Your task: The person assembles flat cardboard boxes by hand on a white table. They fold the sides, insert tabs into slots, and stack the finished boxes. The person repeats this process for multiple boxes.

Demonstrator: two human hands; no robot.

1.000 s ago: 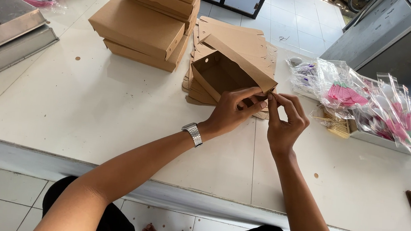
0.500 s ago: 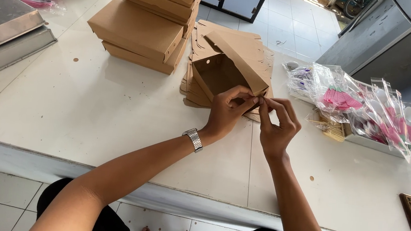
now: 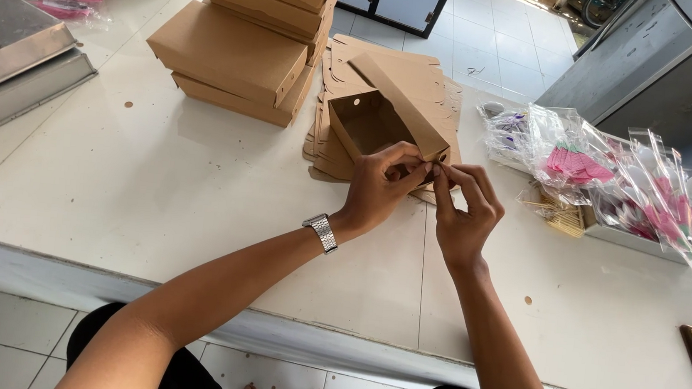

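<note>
Head view: left hand point(image 3: 380, 185) and right hand point(image 3: 463, 209) both pinch the near corner of a half-folded brown cardboard box point(image 3: 386, 119), which sits on flat brown cardboard blanks point(image 3: 328, 155) mid white bench point(image 3: 153, 203). Finished brown boxes point(image 3: 242, 52) stacked behind-left.

Bright, even daylight, sharp picture with wide-angle bending at the edges.

Light comes from the far side, where the tiled floor point(image 3: 492, 45) shines pale and slightly washed out. The white table point(image 3: 154, 194) reflects it softly, and the stacked boxes point(image 3: 241, 60) cast only faint shadows toward the viewer. The clear plastic bags point(image 3: 615, 168) show small glints. Both hands are in focus with no motion blur; the table's near edge curves, and the corners look stretched.
</note>
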